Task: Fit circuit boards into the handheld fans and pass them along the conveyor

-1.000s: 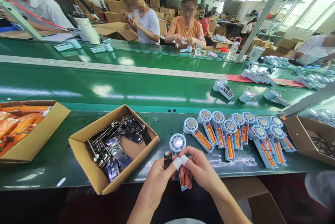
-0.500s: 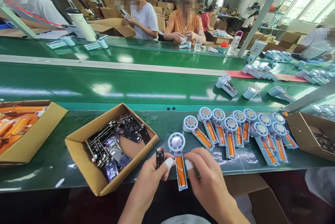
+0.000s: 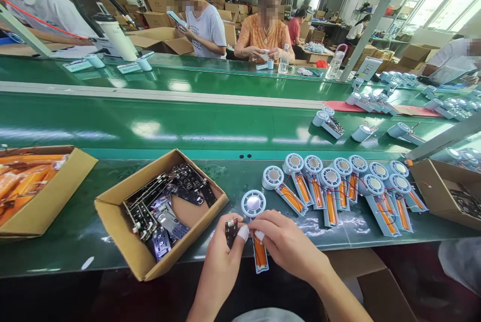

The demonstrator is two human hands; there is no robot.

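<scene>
My left hand (image 3: 221, 262) pinches a small black circuit board (image 3: 231, 232) upright between thumb and fingers. Against it, my right hand (image 3: 287, 244) has thumb and fingertips closed at the board's edge, by a thin wire; the exact part in the pinch is hidden. Just behind and below both hands lies a light-blue fan-like housing (image 3: 253, 203) with a round slotted head and a silver disc. An orange wrapped battery (image 3: 259, 258) sits in its handle, partly covered by my fingers. White covers are on both thumbs or fingertips.
Left of my hands stands a cardboard box (image 3: 120, 249) of black circuit boards, with a box of orange batteries (image 3: 28, 176) farther left. Several similar housings (image 3: 331, 179) lie in rows to the right, beside another box (image 3: 432, 186). A green conveyor (image 3: 210, 121) runs behind; co-workers sit across it.
My right hand has moved left from beside the housing to meet the board in my left hand. The board has tilted slightly. Across the belt, a co-worker's phone has lifted into fuller view.
</scene>
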